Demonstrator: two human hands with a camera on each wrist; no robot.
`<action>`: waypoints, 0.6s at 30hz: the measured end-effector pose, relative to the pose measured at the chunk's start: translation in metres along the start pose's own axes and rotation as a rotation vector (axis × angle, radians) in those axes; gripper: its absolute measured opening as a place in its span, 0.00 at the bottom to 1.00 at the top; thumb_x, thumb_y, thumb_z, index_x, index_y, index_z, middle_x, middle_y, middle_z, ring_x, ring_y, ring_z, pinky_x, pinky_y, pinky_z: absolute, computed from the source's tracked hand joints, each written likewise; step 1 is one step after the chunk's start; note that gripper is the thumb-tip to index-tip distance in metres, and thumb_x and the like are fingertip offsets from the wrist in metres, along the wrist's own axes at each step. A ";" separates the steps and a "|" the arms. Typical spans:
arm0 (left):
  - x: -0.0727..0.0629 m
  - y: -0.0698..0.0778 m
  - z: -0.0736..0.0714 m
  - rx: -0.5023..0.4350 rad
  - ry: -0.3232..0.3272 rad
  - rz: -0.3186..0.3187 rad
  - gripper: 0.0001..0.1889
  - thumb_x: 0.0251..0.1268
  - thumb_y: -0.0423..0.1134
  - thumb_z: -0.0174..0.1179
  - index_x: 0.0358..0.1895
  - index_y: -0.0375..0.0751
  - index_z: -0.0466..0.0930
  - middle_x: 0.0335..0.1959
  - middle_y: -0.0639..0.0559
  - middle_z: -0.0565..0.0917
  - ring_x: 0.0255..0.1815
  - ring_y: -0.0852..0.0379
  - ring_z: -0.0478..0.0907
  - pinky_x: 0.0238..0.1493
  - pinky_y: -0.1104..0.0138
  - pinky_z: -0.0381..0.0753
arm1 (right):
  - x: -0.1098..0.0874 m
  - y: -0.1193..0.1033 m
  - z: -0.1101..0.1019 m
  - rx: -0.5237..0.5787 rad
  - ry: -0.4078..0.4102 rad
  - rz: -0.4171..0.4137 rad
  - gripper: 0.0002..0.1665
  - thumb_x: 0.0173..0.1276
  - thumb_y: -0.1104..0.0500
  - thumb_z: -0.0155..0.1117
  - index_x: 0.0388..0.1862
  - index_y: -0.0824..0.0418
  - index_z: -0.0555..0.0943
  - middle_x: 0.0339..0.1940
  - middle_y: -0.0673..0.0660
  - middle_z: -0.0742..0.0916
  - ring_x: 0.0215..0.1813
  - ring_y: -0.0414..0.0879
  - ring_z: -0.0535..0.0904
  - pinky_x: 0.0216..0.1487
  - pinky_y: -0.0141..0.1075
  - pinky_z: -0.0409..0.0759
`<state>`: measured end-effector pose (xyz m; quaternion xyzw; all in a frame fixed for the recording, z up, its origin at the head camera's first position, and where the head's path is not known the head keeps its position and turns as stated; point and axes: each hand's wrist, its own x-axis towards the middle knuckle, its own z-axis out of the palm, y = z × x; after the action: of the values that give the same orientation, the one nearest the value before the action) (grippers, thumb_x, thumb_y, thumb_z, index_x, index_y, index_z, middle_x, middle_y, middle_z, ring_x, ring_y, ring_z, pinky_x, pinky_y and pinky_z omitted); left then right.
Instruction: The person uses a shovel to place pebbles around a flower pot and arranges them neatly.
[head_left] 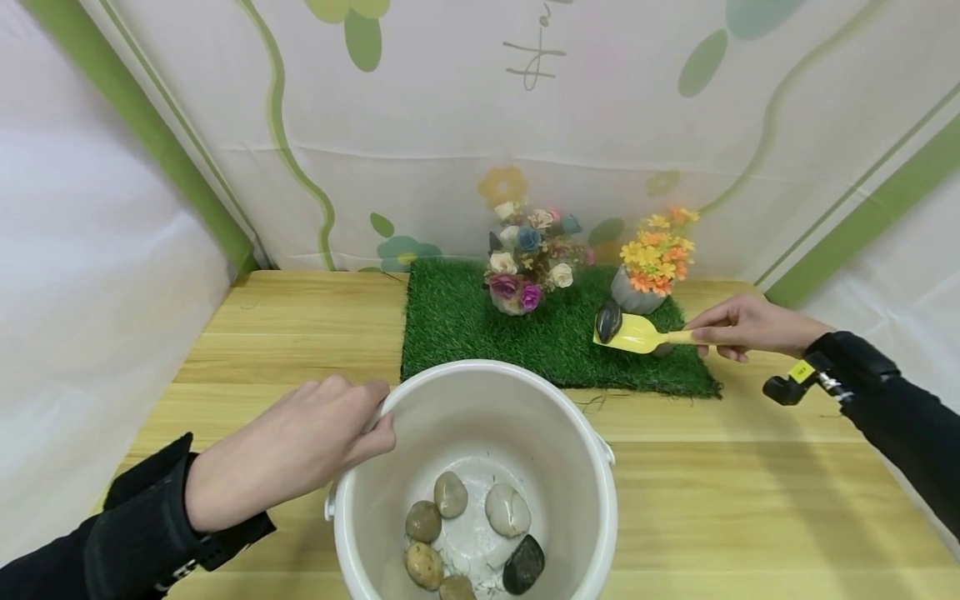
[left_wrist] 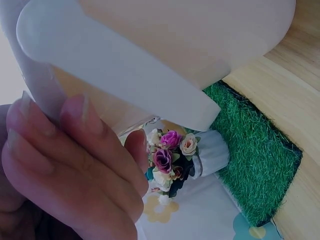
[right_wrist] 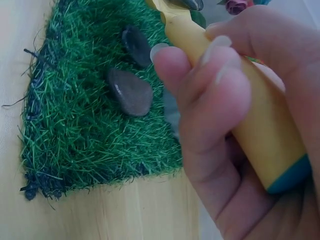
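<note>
The left hand (head_left: 315, 423) curls in a grip, back upward, while the right hand (head_left: 757, 323) grips farther forward

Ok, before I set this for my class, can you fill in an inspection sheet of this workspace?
Surface: wood-grain table with a green turf mat on it.
Job's things: white bucket with stones inside; yellow scoop with a dark stone on its blade; two more stones on the mat.
Clutter: mixed flowers and yellow-orange flowers in pots; loose strands by the mat's near edge.
Hands: left hand grips the bucket's rim; right hand holds the scoop's handle.
Cables: nothing seen.
Surroundings: pale printed fabric behind the table.
</note>
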<state>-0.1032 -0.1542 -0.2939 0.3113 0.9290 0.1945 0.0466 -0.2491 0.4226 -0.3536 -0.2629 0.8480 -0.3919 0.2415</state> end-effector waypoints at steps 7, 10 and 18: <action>0.000 0.000 0.001 0.007 0.012 0.008 0.12 0.71 0.39 0.55 0.26 0.49 0.69 0.15 0.63 0.61 0.12 0.70 0.62 0.12 0.70 0.61 | 0.002 0.004 0.000 -0.016 -0.007 0.009 0.20 0.82 0.61 0.51 0.63 0.75 0.76 0.38 0.67 0.85 0.24 0.52 0.74 0.27 0.42 0.74; -0.001 0.001 0.000 0.008 0.011 0.002 0.12 0.71 0.39 0.55 0.26 0.49 0.68 0.15 0.63 0.59 0.12 0.70 0.60 0.12 0.70 0.60 | 0.004 0.004 0.000 -0.019 -0.014 0.010 0.20 0.82 0.62 0.51 0.62 0.75 0.76 0.38 0.67 0.84 0.24 0.51 0.74 0.27 0.42 0.74; 0.000 0.001 0.001 0.011 0.007 -0.004 0.12 0.71 0.39 0.55 0.26 0.50 0.68 0.15 0.63 0.59 0.12 0.69 0.59 0.12 0.70 0.60 | 0.012 0.004 -0.001 -0.017 -0.037 0.052 0.20 0.82 0.61 0.52 0.58 0.77 0.77 0.36 0.68 0.84 0.22 0.52 0.73 0.26 0.42 0.74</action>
<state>-0.1029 -0.1533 -0.2948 0.3089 0.9309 0.1903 0.0421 -0.2591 0.4177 -0.3587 -0.2500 0.8532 -0.3732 0.2650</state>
